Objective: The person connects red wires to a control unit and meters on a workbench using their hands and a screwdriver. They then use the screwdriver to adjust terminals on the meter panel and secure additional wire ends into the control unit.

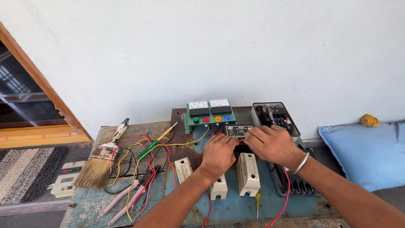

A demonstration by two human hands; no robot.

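Head view of a worn blue-painted metal board (236,207) set before a white wall. The left hand (218,153) and the right hand (272,143), a steel bangle (301,163) on its wrist, meet over a small black rectangular unit with a metal nameplate (237,131) near the board's centre; the fingers of both curl inward and pinch at a red wire (241,141) at the unit's right edge, though the knuckles hide the exact hold. Behind the unit stands a green panel with two white dial meters and coloured push-buttons (209,112); to its right, an open grey switch box (275,116). Three cream porcelain fuse carriers (248,174) lie in front, the left forearm crossing the middle one. Leftward lie tangled red, yellow and black wires (139,162), a green-handled tester screwdriver (157,142), a wide paintbrush with a paint-stained handle (100,162) and pink-handled pliers (126,198). A blue cushion (363,147) lies at right.
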